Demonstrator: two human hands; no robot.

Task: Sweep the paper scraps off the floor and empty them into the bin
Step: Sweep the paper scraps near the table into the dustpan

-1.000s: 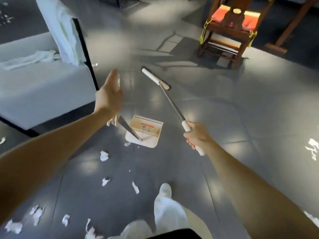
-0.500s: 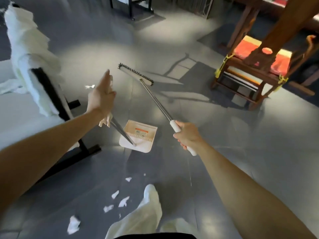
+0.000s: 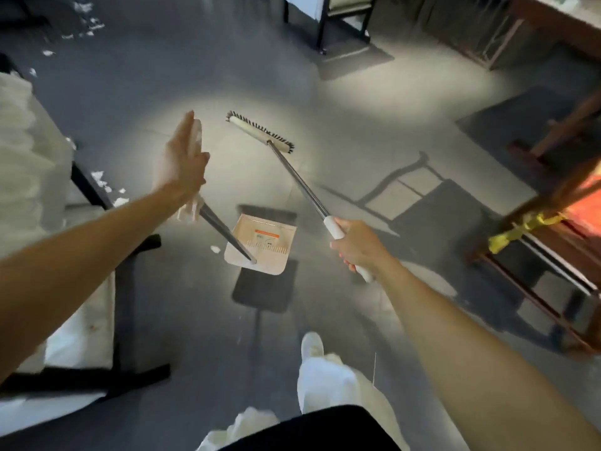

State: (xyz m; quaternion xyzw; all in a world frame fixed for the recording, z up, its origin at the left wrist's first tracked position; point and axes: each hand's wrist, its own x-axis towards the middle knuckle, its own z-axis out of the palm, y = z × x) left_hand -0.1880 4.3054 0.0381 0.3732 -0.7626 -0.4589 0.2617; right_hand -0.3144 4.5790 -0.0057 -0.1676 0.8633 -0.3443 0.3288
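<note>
My left hand [image 3: 182,164] is raised, its upper fingers stretched out, and it carries the long-handled dustpan [image 3: 260,245] by the white grip under the palm. The pan hangs a little above the floor, over its own shadow. My right hand [image 3: 356,247] is shut on the white grip of the broom; the broom head [image 3: 260,133] points forward, off the floor. White paper scraps [image 3: 100,180] lie by the black frame at left. One small scrap [image 3: 214,249] shows beside the pan, and several scraps [image 3: 85,17] lie far top left. No bin is in view.
A white-covered seat on a black frame [image 3: 97,196] stands close on my left. A wooden chair with an orange cushion and yellow ties [image 3: 527,229] is at right. A black-legged piece of furniture [image 3: 341,24] stands ahead. My white-trousered leg and shoe [image 3: 312,346] are below.
The view has moved forward across the floor; the scraps near my feet have dropped out of sight. Both hands keep the same hold, with broom and dustpan carried ahead.
</note>
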